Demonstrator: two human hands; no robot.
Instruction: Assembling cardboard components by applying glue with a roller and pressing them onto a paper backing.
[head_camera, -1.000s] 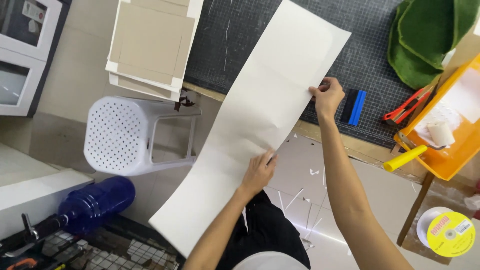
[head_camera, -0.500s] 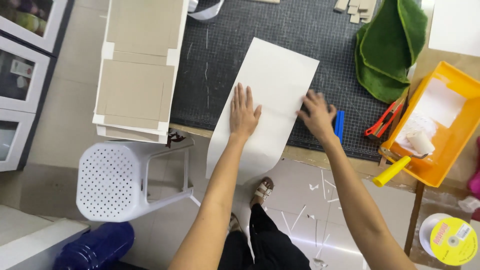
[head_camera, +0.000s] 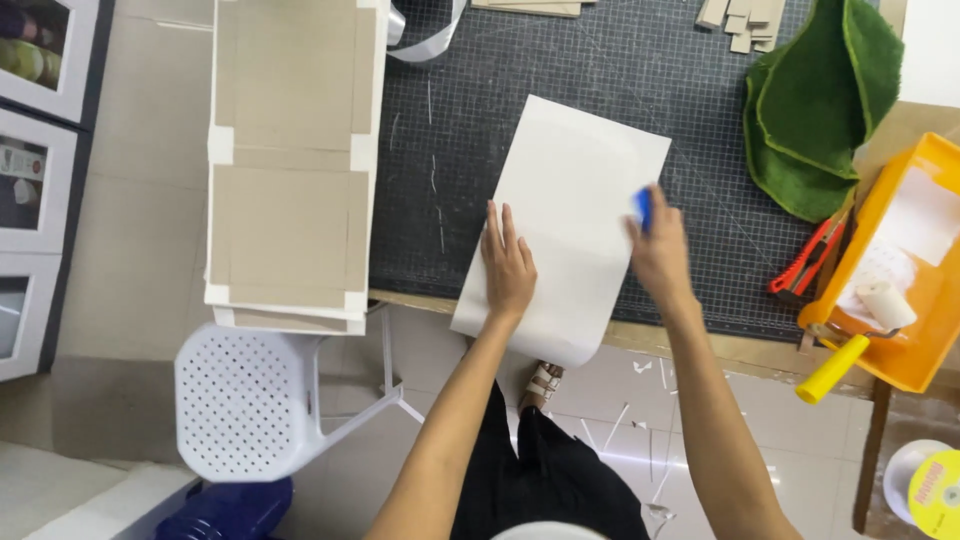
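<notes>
Head view: left hand (head_camera: 508, 265) presses flat on the folded white sheet (head_camera: 575, 215) at the cutting mat's (head_camera: 450, 150) near edge; right hand (head_camera: 658, 252) grips a blue scraper (head_camera: 642, 207), creasing; firm strokes needed.

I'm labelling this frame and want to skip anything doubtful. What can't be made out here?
Head view only:
- Blue tool: mostly hidden by the right hand, which is motion-blurred; its kind and the grip are unclear.
- White sheet: its near end curls over the table edge, so the underside is unseen; the left hand covers part.
- Cardboard pieces: cut off by the top edge.
- Tape roll: cut off at the right corner.
</notes>
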